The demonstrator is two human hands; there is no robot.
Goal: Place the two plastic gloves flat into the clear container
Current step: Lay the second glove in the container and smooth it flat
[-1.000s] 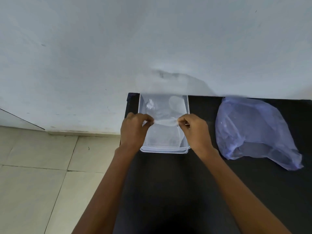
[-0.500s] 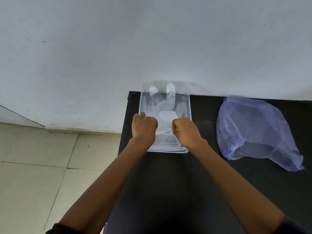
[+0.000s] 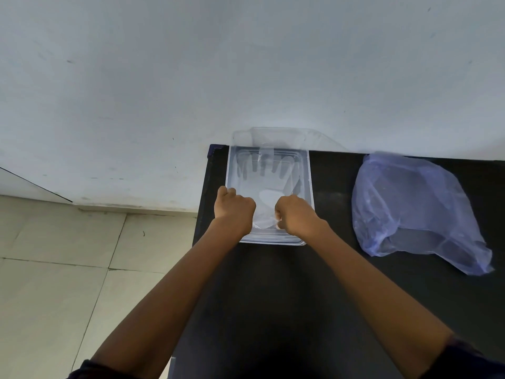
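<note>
A clear rectangular container point(image 3: 310, 187) stands at the back left corner of the black table, against the white wall. Inside it a see-through plastic glove point(image 3: 269, 176) lies spread flat, its fingers pointing toward the wall. My left hand point(image 3: 235, 207) and my right hand point(image 3: 293, 214) are fists over the near end of the container, each pinching the glove's cuff edge. A second glove cannot be told apart from the first through the clear plastic.
A crumpled pale blue plastic bag point(image 3: 415, 209) lies on the black table point(image 3: 273, 310) to the right of the container. The table's left edge drops to a tiled floor point(image 3: 68, 269). The container's clear lid point(image 3: 276, 136) leans on the wall behind.
The glove was bunched between my hands above the container. It has since been stretched out and lowered flat into the container, and my hands have moved down to its near end.
</note>
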